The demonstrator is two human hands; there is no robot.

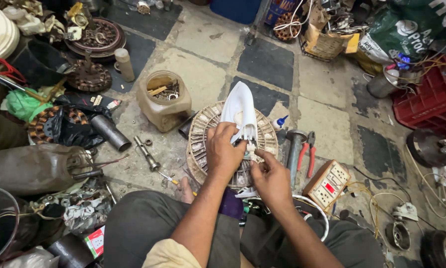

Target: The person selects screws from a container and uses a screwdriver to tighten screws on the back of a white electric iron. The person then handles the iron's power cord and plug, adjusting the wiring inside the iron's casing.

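Nearest the camera, at bottom centre, the person's knees frame the left hand, clasped around the narrow end of a white plastic cover, while the right hand pinches a small white part just below it. Both sit mid-frame over a round wound stator. Clutter rims the tiled floor, open at upper centre; a small white-and-red carton lies lower left, a tan jar left of centre, a white-and-red switchboard right.

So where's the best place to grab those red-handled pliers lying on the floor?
Take the red-handled pliers by the two handles, from above. They lie flat beside the hammer, jaws pointing away and handles slightly spread towards the person, so a hand can likely close around both.
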